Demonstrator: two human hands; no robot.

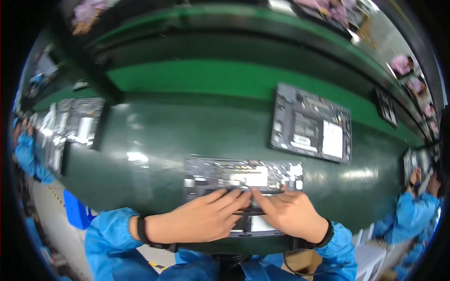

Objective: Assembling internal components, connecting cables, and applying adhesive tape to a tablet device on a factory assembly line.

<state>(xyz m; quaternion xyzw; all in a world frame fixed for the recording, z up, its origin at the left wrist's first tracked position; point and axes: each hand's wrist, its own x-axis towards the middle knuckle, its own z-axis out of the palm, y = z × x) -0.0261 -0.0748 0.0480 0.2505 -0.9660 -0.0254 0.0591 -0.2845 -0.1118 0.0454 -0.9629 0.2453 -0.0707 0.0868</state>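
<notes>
Nearest to me, blue sleeves [112, 229] end in black wristbands [141, 229], and both hands are down on an opened laptop base [220, 171] lying at the near edge of the dark green counter [164, 126]. The left hand [208, 215] reaches in over the base's near half, its fingers stretched and close together. The right hand [293, 213] comes over the same half from the other side, fingers loosely curled, leading digit pointed toward the left fingertips near the middle of the base. The tips are blurred, so I cannot tell whether either hand pinches some small part. Pale panels and circuitry show beyond the knuckles.

Below the base, to its right, is a cardboard box [302, 262]; well to its left, lower down, stands a blue plastic stool [77, 210]. Past the base, to its right, lies a second opened laptop [309, 124], set at a slant. Far left of the base are more opened units [83, 124]. Well to its right, a co-worker in blue [408, 215] sits. Far beyond the base, behind the green partition [197, 77], I see people in pink [335, 9].
</notes>
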